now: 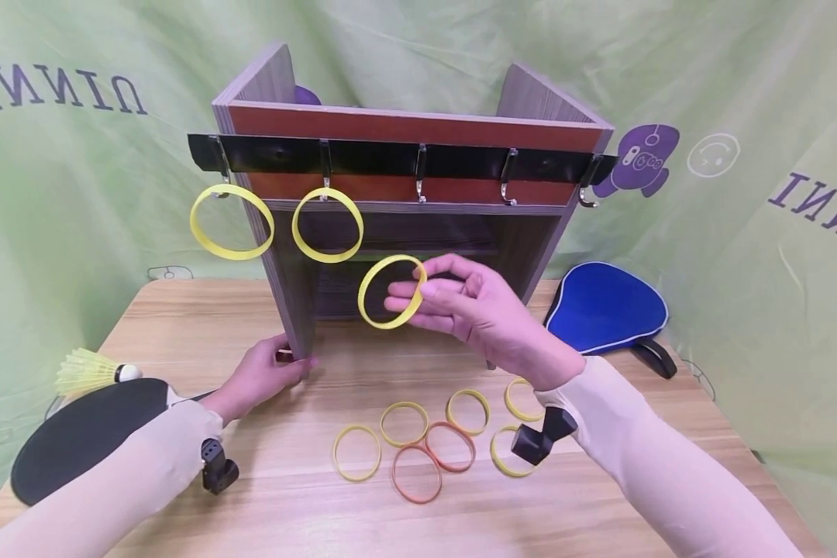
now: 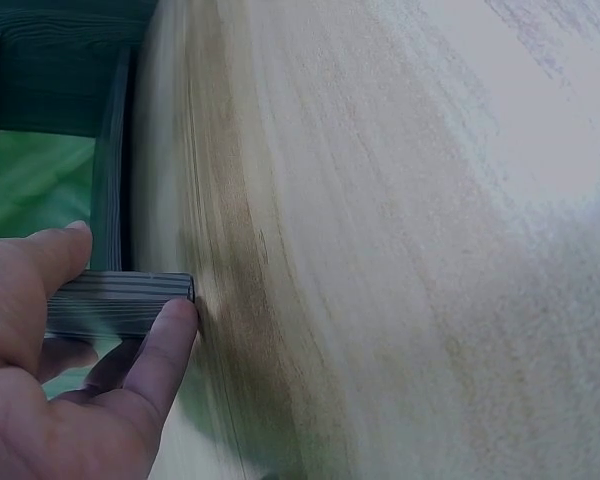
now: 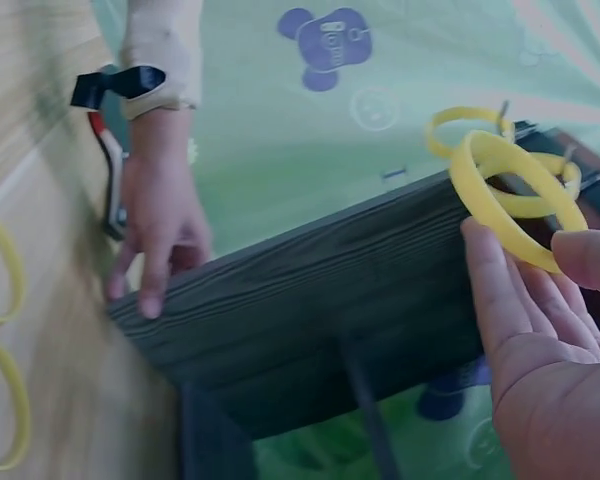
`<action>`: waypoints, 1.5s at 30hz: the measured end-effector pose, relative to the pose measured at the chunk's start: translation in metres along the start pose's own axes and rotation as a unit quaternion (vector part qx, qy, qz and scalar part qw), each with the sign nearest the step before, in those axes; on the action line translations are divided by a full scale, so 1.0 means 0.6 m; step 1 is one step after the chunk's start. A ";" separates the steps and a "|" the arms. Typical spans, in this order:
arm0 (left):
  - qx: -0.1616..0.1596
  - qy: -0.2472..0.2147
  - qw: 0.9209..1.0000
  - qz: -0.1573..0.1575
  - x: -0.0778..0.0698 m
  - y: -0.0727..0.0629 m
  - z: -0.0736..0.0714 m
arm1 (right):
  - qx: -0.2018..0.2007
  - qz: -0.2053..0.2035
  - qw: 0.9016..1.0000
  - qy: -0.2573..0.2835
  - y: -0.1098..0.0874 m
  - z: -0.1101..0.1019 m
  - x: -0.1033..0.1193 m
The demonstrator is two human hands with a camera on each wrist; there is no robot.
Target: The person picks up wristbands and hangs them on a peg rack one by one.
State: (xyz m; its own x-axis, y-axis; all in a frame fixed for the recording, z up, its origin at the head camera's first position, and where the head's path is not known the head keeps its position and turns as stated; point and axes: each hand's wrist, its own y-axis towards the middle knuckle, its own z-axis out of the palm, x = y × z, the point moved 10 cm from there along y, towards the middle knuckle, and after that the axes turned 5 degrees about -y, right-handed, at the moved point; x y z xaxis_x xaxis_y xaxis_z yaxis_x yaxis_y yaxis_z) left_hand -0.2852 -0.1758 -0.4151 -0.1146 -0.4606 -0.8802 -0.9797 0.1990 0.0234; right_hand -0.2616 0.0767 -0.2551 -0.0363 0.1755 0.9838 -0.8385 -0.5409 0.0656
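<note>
The right hand (image 1: 484, 306) pinches a yellow ring (image 1: 390, 325) between thumb and fingers, holding it up in front of the shelf (image 1: 286, 271), below the shelf's black hook strip (image 1: 373, 161) and off any hook. Other fingers of that hand stretch out, and the thumb lies at the ring's near-right side. The left hand (image 1: 261, 376) grips the foot of the shelf's left side panel, with the panel's edge between its thumb and fingers.

Five hooks line the strip across the shelf's front. A yellow ring hangs from the leftmost one (image 1: 230, 254), and another from the hook next to it (image 1: 329, 258).

On the bench (image 1: 286, 496) in front of the shelf lie five more yellow rings (image 1: 357, 479) and two red rings (image 1: 416, 501); the right wrist's camera partly covers one of the yellow ones. Left of the shelf are a shuttlecock (image 1: 91, 372) and a black paddle (image 1: 91, 434). Right of the shelf lies a blue case (image 1: 603, 306) with white piping. A pale green curtain (image 1: 404, 46) hangs behind the shelf.
</note>
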 end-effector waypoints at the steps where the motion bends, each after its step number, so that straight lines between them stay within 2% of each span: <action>1: 0.002 -0.001 1.000 0.000 0.000 0.000 0.000 | -0.006 -0.008 1.000 0.006 -0.001 -0.002 0.008; 12: 0.006 0.002 1.000 -0.005 0.003 0.002 0.000 | -0.054 -0.093 0.993 0.054 -0.012 -0.014 0.068; 21: 0.008 -0.009 1.000 -0.009 0.003 -0.004 0.004 | -0.058 -0.117 0.988 0.080 -0.008 -0.012 0.079; 29: 0.006 0.004 1.000 -0.002 0.005 -0.002 0.001 | -0.074 -0.120 0.986 0.084 -0.005 -0.017 0.076; 35: 0.001 0.000 1.000 -0.005 0.006 -0.004 0.000 | -0.095 -0.106 0.987 0.073 -0.005 -0.024 0.065; 45: -0.002 0.001 1.000 -0.005 0.008 0.003 -0.001 | -0.087 -0.100 0.989 0.073 0.002 -0.028 0.055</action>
State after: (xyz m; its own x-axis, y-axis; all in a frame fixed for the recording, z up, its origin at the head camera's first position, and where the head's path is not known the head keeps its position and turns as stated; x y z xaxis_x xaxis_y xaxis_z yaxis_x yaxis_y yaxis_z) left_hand -0.2875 -0.1785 -0.4191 -0.1054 -0.4635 -0.8798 -0.9814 0.1912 0.0168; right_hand -0.2729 0.0953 -0.2256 0.0717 0.3886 0.9186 -0.9170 -0.3366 0.2140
